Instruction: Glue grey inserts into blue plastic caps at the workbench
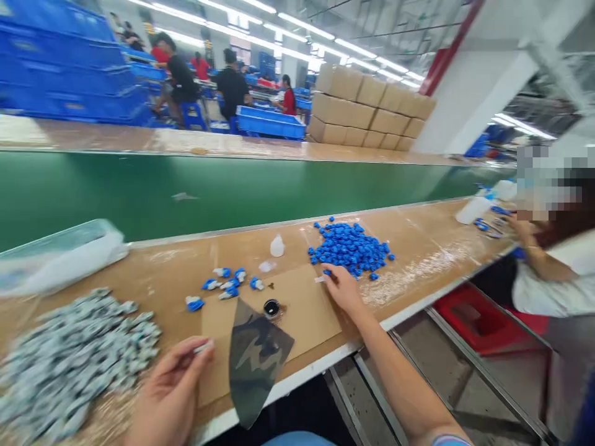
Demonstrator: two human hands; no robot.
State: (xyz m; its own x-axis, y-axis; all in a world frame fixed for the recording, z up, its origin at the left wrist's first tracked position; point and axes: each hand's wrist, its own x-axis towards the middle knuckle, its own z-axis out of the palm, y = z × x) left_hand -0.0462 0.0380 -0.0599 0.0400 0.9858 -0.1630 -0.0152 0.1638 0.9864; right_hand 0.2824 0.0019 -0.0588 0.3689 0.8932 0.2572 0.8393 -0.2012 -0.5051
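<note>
My left hand [170, 387] is closed in a pinch on a small grey plastic part [203, 347], above the near left edge of a cardboard sheet [307, 310]. To its left lies a large heap of similar grey parts [79, 365]. At the edge of a pile of small blue plastic parts [348, 246], my right hand [343, 288] has its fingertips together on one blue part [326, 272]. Several joined blue-and-grey pieces [230, 284] lie beyond the cardboard's left side. A small round pot of dark stuff [271, 308] stands on the cardboard.
A dark, shiny sheet [255, 362] overhangs the bench's near edge. Behind are a small white bottle tip [277, 246], a clear bag-lined tray [60, 260] and a green conveyor belt [223, 189]. A co-worker [553, 266] sits at the right, near a white bottle [473, 210].
</note>
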